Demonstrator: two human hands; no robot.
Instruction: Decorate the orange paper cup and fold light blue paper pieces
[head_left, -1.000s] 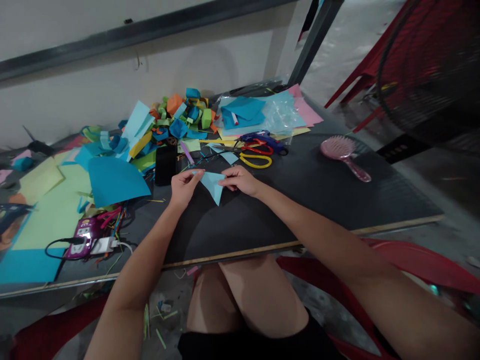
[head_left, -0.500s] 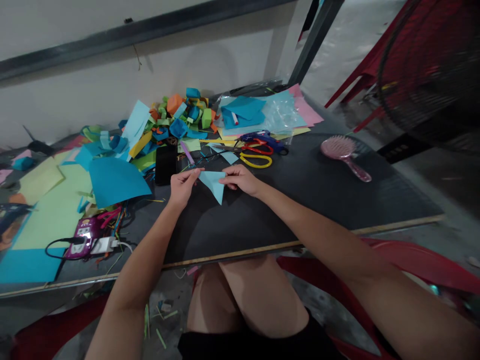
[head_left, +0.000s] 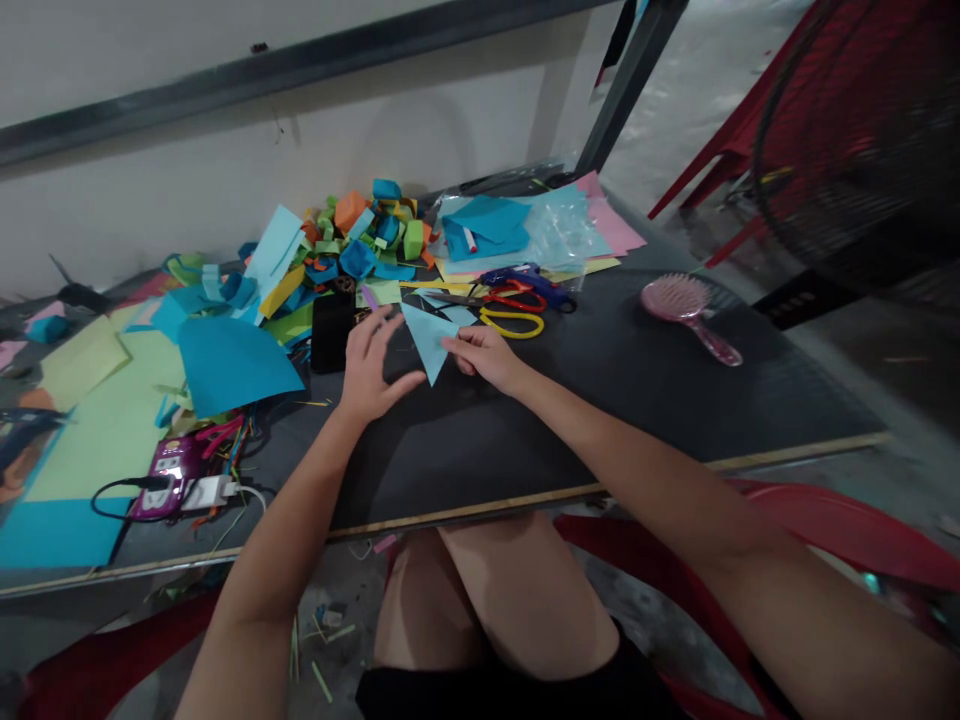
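Note:
A light-blue paper triangle (head_left: 427,338) stands over the dark table (head_left: 615,400), point down. My right hand (head_left: 484,356) pinches its right edge between thumb and fingers. My left hand (head_left: 371,362) is just left of the triangle, fingers spread and lifted, holding nothing; its thumb points toward the paper's lower tip.
Behind the hands lie red and yellow scissors (head_left: 517,310), a blue glue gun (head_left: 532,278) and a black box (head_left: 331,330). A heap of coloured paper pieces (head_left: 352,245) and large sheets (head_left: 225,360) fill the left. A pink hairbrush (head_left: 686,310) lies right. A purple device (head_left: 169,465) with cables sits near the front-left edge.
My left hand has let go of the triangle and opened, moving up and back. The right hand keeps the paper and has tilted it upward, away from me.

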